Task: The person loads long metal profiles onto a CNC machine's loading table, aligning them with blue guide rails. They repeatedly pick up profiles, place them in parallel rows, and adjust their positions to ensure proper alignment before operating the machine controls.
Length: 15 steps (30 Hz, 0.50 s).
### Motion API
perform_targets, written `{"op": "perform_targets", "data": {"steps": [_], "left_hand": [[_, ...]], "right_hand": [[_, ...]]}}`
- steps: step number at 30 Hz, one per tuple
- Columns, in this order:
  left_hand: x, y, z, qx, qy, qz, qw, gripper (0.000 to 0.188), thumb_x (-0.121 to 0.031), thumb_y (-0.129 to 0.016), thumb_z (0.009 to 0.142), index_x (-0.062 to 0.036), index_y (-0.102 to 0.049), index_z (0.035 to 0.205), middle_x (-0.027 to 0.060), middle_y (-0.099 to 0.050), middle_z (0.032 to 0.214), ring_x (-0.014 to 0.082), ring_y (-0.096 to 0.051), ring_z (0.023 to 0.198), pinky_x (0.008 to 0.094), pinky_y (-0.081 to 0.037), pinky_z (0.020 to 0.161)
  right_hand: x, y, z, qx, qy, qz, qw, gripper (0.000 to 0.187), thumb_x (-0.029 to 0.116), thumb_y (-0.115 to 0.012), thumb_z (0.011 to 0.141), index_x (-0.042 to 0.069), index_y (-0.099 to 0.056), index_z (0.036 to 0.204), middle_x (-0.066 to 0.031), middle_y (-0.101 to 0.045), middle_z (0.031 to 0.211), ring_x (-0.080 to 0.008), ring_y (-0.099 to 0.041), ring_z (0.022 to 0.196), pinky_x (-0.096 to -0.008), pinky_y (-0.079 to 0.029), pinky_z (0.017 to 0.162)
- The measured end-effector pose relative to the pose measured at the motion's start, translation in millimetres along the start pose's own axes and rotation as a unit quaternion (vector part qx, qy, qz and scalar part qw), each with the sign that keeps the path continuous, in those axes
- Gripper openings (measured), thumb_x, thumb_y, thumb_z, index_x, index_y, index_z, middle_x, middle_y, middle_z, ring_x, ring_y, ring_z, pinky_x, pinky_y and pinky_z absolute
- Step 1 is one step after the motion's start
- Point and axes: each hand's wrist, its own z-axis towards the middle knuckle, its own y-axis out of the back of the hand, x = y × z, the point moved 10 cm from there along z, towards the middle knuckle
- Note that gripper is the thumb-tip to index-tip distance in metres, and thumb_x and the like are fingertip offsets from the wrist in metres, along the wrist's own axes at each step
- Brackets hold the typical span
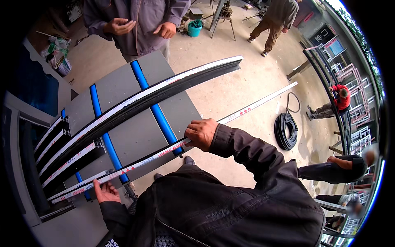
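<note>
Along the near edge of the grey table (135,140), one long white strip with red marks (160,154) is touched by the upturned, half-open left hand (108,192) and grasped by the right hand (202,133). Behind it, two long blue rollers (163,123) are crossed by one curved dark profile (164,91). Past the table's edge, tan floor (234,90) is overhung by both, one black coil (280,133) being laid nearby.

Place: we take it for a workshop
Machine (60,85): pale casing, at our left
Bed (138,140): grey, with blue rollers (162,123)
Profiles (154,99): several, long, lying across the bed
Floor (242,115): bare, pale; a black coil (280,131) on it
Frames (360,101): many, to our far right
People (142,26): several, one in red (344,96)
</note>
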Motion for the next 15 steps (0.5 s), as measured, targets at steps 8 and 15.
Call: {"op": "perform_targets", "data": {"steps": [8,15], "left_hand": [[30,-59,-28,0.08,0.002,-0.011,0.997,0.04,-0.052,-0.073,0.088,-0.0139,-0.066,0.098,-0.0017,-0.061,0.081,0.0096,-0.053,0.068,0.0247,-0.043,0.06],[78,-104,-46,0.132,0.038,-0.023,0.99,0.032,-0.042,-0.077,0.089,-0.0133,-0.065,0.094,0.0008,-0.064,0.078,0.0129,-0.06,0.063,0.0289,-0.049,0.058]], "right_hand": [[-44,19,-36,-0.01,-0.034,0.0,0.999,0.027,0.022,-0.08,0.078,0.005,-0.061,0.086,-0.0092,-0.063,0.08,-0.0296,-0.065,0.079,-0.0402,-0.055,0.066],[-97,38,-81,-0.035,-0.091,-0.021,0.995,0.03,0.012,-0.087,0.066,0.007,-0.061,0.08,-0.0079,-0.063,0.076,-0.0295,-0.064,0.075,-0.0397,-0.053,0.064]]}}
